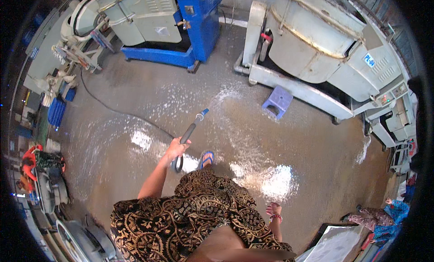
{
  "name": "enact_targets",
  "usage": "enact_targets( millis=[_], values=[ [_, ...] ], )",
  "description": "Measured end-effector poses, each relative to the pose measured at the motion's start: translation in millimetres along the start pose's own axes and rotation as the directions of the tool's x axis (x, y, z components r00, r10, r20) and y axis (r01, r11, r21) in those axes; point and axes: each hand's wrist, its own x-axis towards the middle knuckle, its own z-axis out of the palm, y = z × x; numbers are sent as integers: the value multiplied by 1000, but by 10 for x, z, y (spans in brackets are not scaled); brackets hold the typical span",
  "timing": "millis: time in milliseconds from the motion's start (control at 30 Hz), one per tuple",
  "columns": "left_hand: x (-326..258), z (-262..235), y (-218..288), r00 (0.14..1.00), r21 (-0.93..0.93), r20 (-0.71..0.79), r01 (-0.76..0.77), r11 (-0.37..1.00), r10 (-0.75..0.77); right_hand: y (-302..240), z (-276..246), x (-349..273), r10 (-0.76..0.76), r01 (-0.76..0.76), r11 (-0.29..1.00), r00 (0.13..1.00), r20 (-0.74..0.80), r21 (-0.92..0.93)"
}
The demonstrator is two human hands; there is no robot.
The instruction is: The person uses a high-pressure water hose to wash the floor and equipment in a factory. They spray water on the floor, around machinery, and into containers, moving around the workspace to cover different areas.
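My left hand (176, 148) is closed around a dark grey water hose (188, 133), held out in front of my body. The hose ends in a blue nozzle (205, 112) with a metal clamp behind it, directed forward over the wet floor. Below the hand the hose makes a loop, and its line runs back across the floor to the far left. Down at my right side hangs my right hand (273, 209), a bracelet on its wrist. Its fingers are loosely bent, holding nothing that I can see.
Wet concrete floor (181, 99) with shiny puddles surrounds my sandalled foot (207, 160). A purple stool (279, 100) stands before a large grey machine (312, 40). A blue-framed machine (203, 27) is at far left. One person (382, 219) is at right, others at left.
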Motion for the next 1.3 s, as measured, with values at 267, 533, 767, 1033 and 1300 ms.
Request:
enact_targets(
  millis=[267, 533, 767, 1033, 1300],
  values=[
    [1338, -758, 1175, 994, -348, 70, -51, 936, 80, -821, 1638, -329, -111, 113, 993, 991, 79, -19],
    [2544, -787, 2462, 973, -338, 34, -204, 919, 229, -1369, 1999, -136, -87, 110, 983, 985, 152, -146],
    [3510, -680, 3703, 949, -367, -50, -307, 878, 310, -2586, 2191, 1372, -198, 105, 959, 914, 355, 264],
    [4615, -705, 4872, 947, -368, -75, -317, 874, 312, -6011, 3535, 1652, -454, 474, 879, 866, 210, -52],
    [5945, -502, 5802, 925, -279, -61, -376, 884, 374, -7340, 4485, 1733, -492, 484, 840, 870, 33, -247]
  ],
)
